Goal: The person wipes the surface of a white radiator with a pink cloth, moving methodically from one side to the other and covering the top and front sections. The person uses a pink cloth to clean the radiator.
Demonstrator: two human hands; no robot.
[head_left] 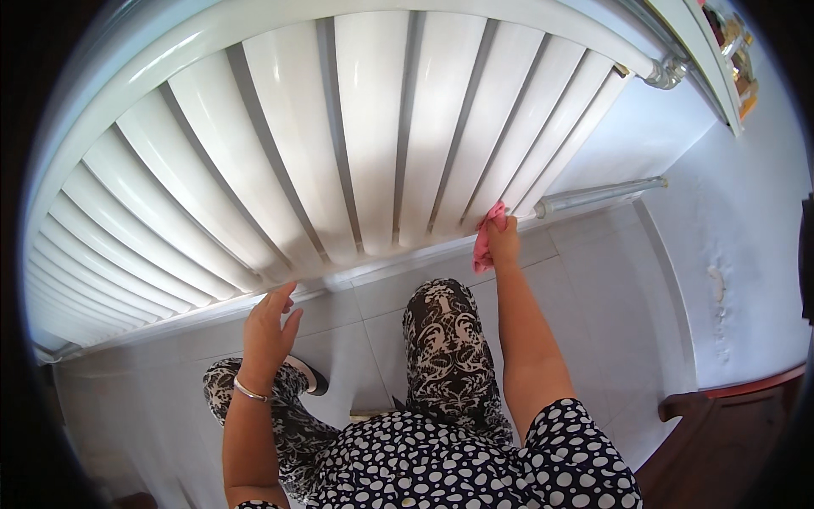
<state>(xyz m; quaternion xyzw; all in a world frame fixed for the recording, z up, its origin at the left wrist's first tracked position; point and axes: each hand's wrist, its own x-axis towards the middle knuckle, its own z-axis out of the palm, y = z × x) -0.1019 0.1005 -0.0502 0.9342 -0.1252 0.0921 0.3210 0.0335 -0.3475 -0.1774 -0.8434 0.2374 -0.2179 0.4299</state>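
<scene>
A white radiator (pixel 365 127) with upright slats fills the space before me. Low at its right end, my right hand (pixel 504 241) grips a pink cloth (pixel 487 237), which touches the bottom of the slats. Part of the cloth hangs below my fingers. My left hand (pixel 270 327) is held near the radiator's lower edge, further left, with thumb and fingers apart and nothing in them. A silver bangle (pixel 251 391) circles my left wrist. Whether my left fingertips touch the radiator, I cannot tell.
A pipe (pixel 602 197) runs from the radiator's lower right to the wall (pixel 738 254). A metal valve (pixel 666 73) sits at the upper right. Dark red wooden furniture (pixel 721 441) stands at the lower right. Grey tiles (pixel 593 280) cover the floor.
</scene>
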